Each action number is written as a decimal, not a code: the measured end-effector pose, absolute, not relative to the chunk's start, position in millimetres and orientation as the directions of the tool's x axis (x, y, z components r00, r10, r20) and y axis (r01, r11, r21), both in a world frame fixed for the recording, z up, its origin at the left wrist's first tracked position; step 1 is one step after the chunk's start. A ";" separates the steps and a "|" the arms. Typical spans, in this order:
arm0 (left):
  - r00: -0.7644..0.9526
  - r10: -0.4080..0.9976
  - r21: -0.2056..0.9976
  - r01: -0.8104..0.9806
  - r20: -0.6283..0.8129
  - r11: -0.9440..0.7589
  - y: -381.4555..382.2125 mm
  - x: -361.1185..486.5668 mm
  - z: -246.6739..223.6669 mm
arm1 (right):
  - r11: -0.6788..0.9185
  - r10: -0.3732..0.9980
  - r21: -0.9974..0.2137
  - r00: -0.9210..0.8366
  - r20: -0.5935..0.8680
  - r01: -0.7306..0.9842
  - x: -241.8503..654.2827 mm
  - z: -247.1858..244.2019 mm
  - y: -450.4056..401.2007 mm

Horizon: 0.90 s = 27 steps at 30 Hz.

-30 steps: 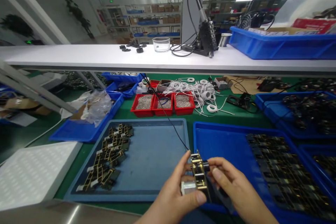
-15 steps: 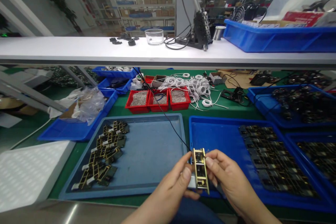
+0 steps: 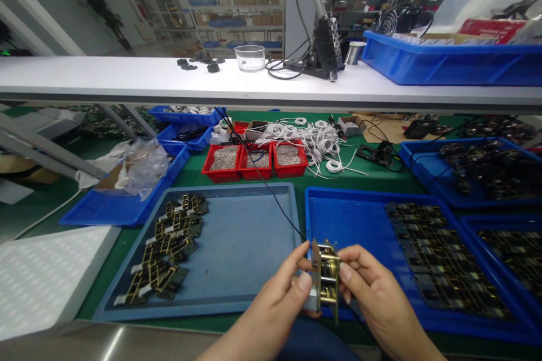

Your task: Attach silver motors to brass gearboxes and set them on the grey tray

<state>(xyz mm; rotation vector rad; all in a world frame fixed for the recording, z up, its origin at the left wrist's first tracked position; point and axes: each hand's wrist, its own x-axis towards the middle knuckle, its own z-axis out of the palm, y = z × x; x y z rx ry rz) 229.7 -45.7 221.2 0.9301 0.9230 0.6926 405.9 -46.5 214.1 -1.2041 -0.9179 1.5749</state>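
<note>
**One brass unit in both hands, small pile in grey tray, many left in blue tray**

The left hand (image 3: 279, 299) and right hand (image 3: 372, 293) both pinch one small brass gear unit (image 3: 325, 276), held up between the fingertips above the near edge of the tabletop (image 3: 359, 177), just over the seam between the two front trays. Left thumb and forefinger close on its left side; right fingers close on its right side. Neither hand is free. A thin black cable (image 3: 262, 177) runs from the back down to about the unit; whether it is attached cannot be told.

The grey tray (image 3: 249, 237) at left holds a small pile of like units (image 3: 169, 248) in its left part; most of its floor is bare. The blue tray (image 3: 351, 220) at right holds rows of dark units (image 3: 440, 259) packed in its right half, left half bare. More blue bins with dark parts (image 3: 486, 169) sit further right.

Judgement: work looks early to midway, with roughly a dozen pieces in the grey tray, far more in the blue tray, one in hand and not yet laid down.

Behind: three red boxes (image 3: 254, 161) of small metal bits, coils of white wire (image 3: 313, 138), a shelf (image 3: 169, 82) with a glass dish (image 3: 249, 58).
</note>
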 end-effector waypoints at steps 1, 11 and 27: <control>0.451 0.822 0.896 -0.099 -0.347 0.433 -45.6 229.0 221.0 | -0.296 0.955 -0.928 -0.096 -0.282 -0.226 405.7 214.0 -46.7; 0.459 0.799 0.876 -0.086 -0.388 0.475 -42.9 226.3 219.2 | -0.082 0.978 -0.977 -0.205 -0.040 -0.199 412.8 208.1 -47.6; 0.320 0.914 0.956 -0.074 -0.248 0.285 -41.5 221.2 212.3 | 0.261 0.920 -0.951 -0.342 0.194 0.164 424.6 197.6 -49.7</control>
